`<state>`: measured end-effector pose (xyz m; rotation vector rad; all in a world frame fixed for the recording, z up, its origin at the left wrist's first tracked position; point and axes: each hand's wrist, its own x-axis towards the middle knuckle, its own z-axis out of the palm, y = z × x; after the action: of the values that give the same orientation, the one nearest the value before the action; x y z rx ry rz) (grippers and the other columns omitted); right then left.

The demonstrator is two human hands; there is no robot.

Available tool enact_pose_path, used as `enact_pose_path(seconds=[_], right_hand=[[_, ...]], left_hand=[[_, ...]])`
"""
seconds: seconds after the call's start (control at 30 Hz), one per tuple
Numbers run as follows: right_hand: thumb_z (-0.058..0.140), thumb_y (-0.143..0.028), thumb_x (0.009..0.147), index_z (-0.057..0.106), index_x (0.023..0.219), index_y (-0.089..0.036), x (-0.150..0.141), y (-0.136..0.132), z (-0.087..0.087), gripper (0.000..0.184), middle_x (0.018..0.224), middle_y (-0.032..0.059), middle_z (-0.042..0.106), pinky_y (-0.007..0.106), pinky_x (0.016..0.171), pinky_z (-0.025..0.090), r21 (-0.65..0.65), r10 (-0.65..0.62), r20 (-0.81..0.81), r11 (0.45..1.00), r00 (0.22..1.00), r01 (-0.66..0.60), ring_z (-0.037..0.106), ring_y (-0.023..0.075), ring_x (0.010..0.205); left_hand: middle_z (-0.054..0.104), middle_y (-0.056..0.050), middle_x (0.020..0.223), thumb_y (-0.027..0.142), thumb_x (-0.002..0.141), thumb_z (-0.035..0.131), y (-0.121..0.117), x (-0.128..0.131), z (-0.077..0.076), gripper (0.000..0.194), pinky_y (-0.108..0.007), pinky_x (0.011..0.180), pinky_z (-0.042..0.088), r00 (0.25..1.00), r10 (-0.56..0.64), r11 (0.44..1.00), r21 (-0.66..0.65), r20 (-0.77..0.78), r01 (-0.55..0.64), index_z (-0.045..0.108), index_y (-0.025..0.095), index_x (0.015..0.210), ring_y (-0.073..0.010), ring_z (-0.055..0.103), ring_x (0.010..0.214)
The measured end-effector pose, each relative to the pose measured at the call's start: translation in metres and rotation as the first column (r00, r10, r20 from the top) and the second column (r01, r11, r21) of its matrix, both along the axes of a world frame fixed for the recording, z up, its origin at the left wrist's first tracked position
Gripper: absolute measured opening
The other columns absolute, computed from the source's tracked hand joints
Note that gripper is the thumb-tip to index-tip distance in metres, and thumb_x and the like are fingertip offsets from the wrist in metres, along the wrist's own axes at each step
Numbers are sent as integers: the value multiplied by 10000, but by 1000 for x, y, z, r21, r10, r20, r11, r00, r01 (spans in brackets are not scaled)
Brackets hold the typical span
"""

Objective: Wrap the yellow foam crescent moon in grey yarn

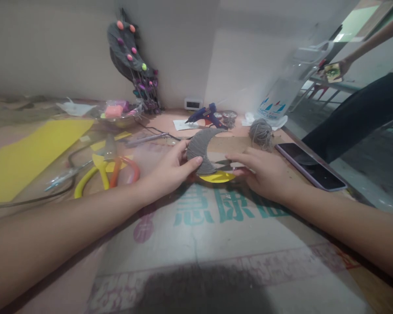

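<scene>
A crescent moon shape [199,150], wound with grey yarn, is held up over the table in front of me. Its lower end shows bare yellow [218,177]. My left hand [180,168] grips the outer curve, thumb on the front face. At the lower tip, my right hand [260,170] has its fingers closed around the yellow end. Thin dark shapes show beside those fingertips; I cannot tell what they are. Behind the right hand lies a ball of grey yarn [261,133].
A blue glue gun [205,114] stands behind the crescent. Left are scissors with orange handles [131,168], yellow-handled pliers [85,181] and a yellow sheet [36,159]. A phone [311,165] and a plastic jug [278,91] are right. A decorated grey moon [124,52] hangs behind. Another person's hand [345,65] holds a card.
</scene>
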<state>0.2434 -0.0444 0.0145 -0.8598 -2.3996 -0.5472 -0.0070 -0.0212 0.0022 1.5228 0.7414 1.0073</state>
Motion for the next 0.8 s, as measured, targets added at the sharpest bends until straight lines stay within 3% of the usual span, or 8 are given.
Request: enact_pose_path(seconds=[0.13,0.33,0.53,0.8], right_hand=[[467,-322,1015,624,1184,-160,1,3,-2,282,951,93,722,290,689,498,-123,-81,-155,990,985,62,673,198,801],[461,-317,1013,664,1112,-144,0,2,0,285,860,88,709,297,650,469,-151,-117,-54,983,992,108,658,209,751],[443,-297,1022,687,1071,-153,-3,0,0,287,829,77,694,279,630,403,-97,-86,2,992,996,85,607,183,717],[427,-323,1036,689,1058,-133,-7,-1,1,324,782,74,670,280,616,369,-10,-82,25,997,996,83,579,178,691]], left_hand=[[664,-55,983,252,893,637,0,-1,-1,294,-198,516,466,1000,3,1000,-9,-17,-3,535,152,1150,-102,569,654],[668,-53,978,305,946,567,-1,-1,-1,345,-223,554,460,999,-23,1000,-5,-34,23,547,157,1257,-112,557,654],[687,-89,1116,317,952,563,-1,-2,-3,314,-257,709,481,997,-33,996,78,-69,39,607,148,1212,-170,622,886],[698,-94,1145,277,954,541,-4,-1,-1,312,-258,702,518,994,-65,995,66,-86,71,573,146,1235,-170,656,888]])
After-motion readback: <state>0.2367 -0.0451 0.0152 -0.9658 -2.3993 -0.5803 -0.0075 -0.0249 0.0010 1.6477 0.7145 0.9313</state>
